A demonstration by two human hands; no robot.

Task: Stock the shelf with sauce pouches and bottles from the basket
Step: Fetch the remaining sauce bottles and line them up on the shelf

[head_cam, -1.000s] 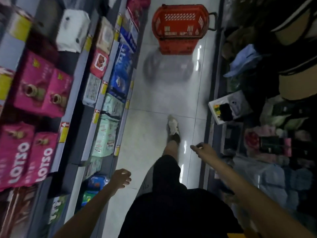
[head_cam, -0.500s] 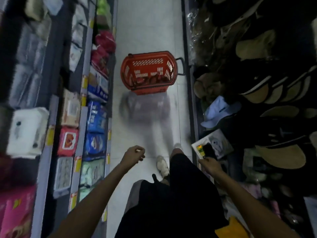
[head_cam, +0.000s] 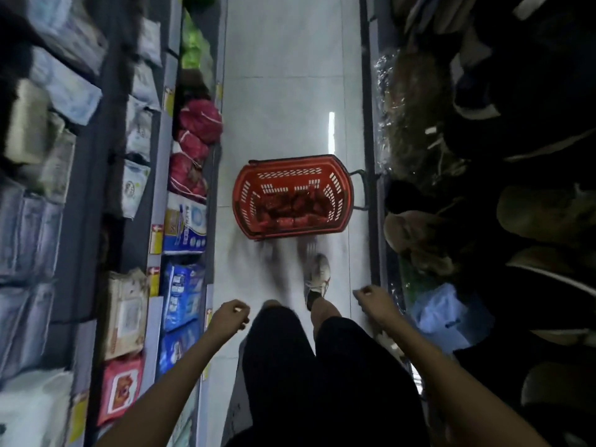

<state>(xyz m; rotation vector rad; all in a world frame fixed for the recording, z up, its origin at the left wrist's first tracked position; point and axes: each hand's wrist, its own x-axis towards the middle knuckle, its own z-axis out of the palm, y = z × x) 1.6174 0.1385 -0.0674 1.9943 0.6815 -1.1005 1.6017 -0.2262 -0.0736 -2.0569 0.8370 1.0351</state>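
Well, the red basket point(head_cam: 243, 201) sits on the pale tiled floor point(head_cam: 283, 91) in the middle of the aisle, ahead of the person and well clear of both hands. Its black handle point(head_cam: 361, 188) sticks out to the right, close to the base of the right-hand shelving. Inside lies a heap of red sauce pouches point(head_cam: 290, 208), blurred, so no count and no bottles can be made out.

Down low, the left grip point(head_cam: 229, 317) hangs over the floor beside the left shelf point(head_cam: 161, 140), fingers loosely curled, nothing in it. Across on the other side, the right grip point(head_cam: 374, 301) shows the same loose curl, also holding nothing, just beside the foot of the right-hand shelving. Both forearms reach up from the bottom edge, bare.

Between the arms: black shorts point(head_cam: 290, 366), and one foot in a pale sneaker point(head_cam: 317, 274) set on the tiles, just short of the basket's near rim.

On the left shelf stand blue packs point(head_cam: 182, 285), red drawstring bags point(head_cam: 196, 121) and white and beige wrapped packs, with yellow price tags point(head_cam: 156, 238) along the rails. The right side is dark: caps and hats point(head_cam: 419, 227) stacked in rows, with a light-blue plastic bag point(head_cam: 442, 311) low among them. A bright strip of light reflects off the tiles beyond the basket.
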